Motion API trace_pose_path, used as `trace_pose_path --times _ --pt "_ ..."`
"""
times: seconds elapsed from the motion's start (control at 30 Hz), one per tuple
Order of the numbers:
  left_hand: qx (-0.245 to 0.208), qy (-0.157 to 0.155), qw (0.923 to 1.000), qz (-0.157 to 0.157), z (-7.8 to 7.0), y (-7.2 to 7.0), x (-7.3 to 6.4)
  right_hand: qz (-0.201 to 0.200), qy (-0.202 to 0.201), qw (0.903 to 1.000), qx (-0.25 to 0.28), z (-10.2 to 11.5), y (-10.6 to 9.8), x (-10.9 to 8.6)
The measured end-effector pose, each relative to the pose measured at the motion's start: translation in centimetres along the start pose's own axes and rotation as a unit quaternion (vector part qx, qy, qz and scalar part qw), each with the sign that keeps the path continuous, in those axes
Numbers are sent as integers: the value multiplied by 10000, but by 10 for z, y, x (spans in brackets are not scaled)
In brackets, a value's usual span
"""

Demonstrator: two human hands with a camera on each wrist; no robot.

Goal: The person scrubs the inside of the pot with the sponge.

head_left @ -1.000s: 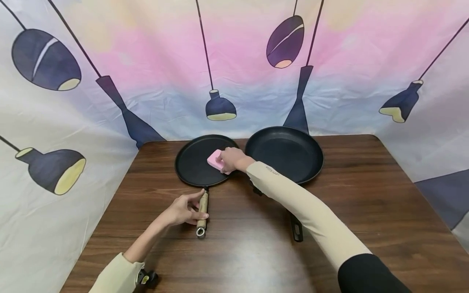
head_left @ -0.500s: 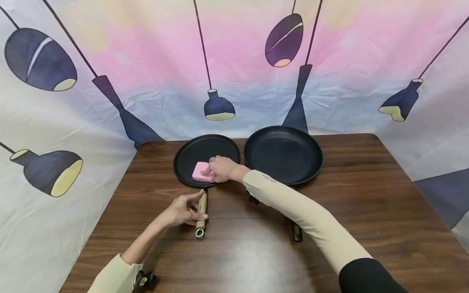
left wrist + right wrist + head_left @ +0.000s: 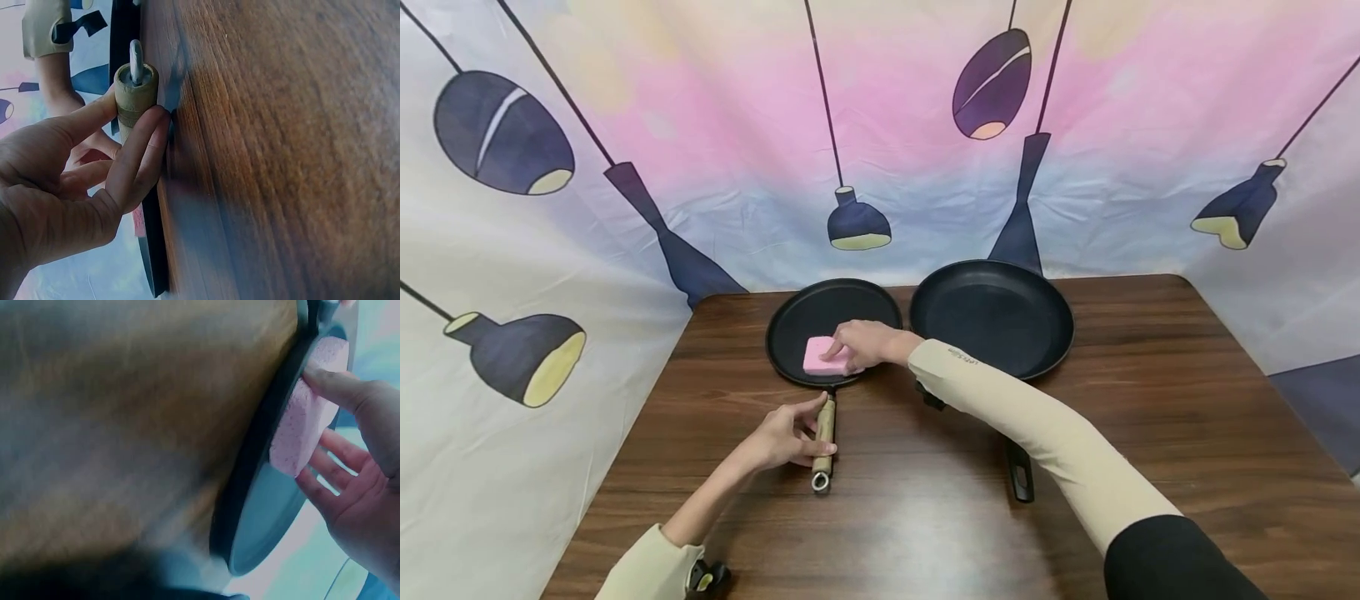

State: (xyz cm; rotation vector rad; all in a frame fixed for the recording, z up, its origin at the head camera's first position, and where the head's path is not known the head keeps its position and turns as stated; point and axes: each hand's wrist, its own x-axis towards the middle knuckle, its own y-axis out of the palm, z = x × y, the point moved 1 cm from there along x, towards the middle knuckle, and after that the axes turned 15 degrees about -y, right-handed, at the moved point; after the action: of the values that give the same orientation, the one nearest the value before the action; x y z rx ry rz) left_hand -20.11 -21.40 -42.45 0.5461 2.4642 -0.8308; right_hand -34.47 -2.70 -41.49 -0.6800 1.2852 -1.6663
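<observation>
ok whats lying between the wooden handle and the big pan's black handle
Only bare tabletop: the head view shows nothing lying between the wooden handle, held by the left hand, and the black handle.

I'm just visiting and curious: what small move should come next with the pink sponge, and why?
Perhaps slide the pink sponge toward the far side of the smaller pan: the right hand holds it by the near rim, and the left hand grips the handle, likely steadying the pan.
</observation>
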Motion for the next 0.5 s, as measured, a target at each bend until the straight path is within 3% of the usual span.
trace_pose_path --times 0.13,0.3,0.4,0.5 --pt "77 -20 9999 -113 0 2 1 -208 825 9963 -125 -19 -8 -6" --pt "24 -128 9999 -66 1 4 0 -394 1970 9790 -354 -37 -10 -7" --pt "26 -93 9999 -58 1 5 0 -318 2137 9751 -499 -39 -8 -3" --pt "79 -62 9999 -84 2 5 1 -60 2018 9759 -832 -31 -3 1"
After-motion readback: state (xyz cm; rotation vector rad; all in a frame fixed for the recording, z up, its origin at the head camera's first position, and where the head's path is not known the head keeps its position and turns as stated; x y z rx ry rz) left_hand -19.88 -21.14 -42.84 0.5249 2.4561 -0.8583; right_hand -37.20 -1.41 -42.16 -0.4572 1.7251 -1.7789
